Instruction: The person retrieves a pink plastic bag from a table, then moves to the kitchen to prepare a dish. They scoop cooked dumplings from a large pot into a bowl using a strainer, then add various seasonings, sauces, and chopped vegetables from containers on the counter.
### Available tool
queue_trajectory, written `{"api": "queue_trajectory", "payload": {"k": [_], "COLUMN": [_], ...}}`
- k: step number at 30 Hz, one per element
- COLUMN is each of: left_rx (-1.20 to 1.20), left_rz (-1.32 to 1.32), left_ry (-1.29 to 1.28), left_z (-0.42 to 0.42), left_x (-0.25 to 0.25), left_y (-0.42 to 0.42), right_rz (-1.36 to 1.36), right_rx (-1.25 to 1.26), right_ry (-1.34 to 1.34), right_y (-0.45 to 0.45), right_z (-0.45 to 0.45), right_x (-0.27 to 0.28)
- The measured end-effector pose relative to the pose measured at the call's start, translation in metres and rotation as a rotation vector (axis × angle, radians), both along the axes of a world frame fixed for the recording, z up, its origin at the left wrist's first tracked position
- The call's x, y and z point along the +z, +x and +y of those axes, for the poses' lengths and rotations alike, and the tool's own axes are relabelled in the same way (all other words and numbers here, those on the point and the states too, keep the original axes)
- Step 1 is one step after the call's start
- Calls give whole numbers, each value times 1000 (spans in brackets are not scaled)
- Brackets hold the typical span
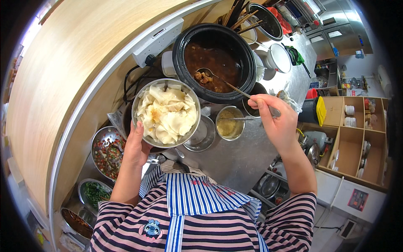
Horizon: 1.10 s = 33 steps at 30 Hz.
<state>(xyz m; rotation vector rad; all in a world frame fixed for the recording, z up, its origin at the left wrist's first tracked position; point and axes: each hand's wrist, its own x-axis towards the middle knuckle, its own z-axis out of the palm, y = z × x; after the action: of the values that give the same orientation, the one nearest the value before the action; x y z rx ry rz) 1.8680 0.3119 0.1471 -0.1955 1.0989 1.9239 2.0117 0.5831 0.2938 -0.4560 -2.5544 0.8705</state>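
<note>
My left hand (136, 143) grips the rim of a steel bowl (198, 118) filled with pale, wide noodles or wonton wrappers (170, 116). A small orange-brown patch of seasoning lies on them. In my right hand (277, 116) is the handle of a metal ladle (231, 85). Its bowl holds brown chunks, perhaps meat, at the surface of a dark brown stew (211, 58). The stew sits in a black round pot (178, 63) just beyond the steel bowl. The two hands are apart, and the steel bowl is held level beside the pot.
A steel cup of yellowish powder (228, 127) with a spoon stands on the metal counter (242, 160). Chopped vegetables (108, 151) and green herbs (94, 192) fill bowls at left. Chopsticks (248, 20), a white bowl (280, 58) and a power strip (159, 42) are beyond.
</note>
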Motion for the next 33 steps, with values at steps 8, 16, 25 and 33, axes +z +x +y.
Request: {"api": "queue_trajectory", "payload": {"k": [8, 16, 25, 33], "left_rx": [2, 12, 5, -16], "left_rz": [-3, 11, -2, 22], "left_ry": [-6, -18, -6, 53], "left_z": [0, 2, 2, 2], "left_x": [0, 4, 3, 5], "left_y": [0, 1, 3, 3], "right_rz": [16, -58, -13, -55], "right_rx": [77, 36, -181, -137], "right_ry": [210, 55, -340, -259], "right_y": [-6, -14, 0, 6], "right_z": [2, -6, 1, 2], "right_x": [-14, -18, 20, 19]}}
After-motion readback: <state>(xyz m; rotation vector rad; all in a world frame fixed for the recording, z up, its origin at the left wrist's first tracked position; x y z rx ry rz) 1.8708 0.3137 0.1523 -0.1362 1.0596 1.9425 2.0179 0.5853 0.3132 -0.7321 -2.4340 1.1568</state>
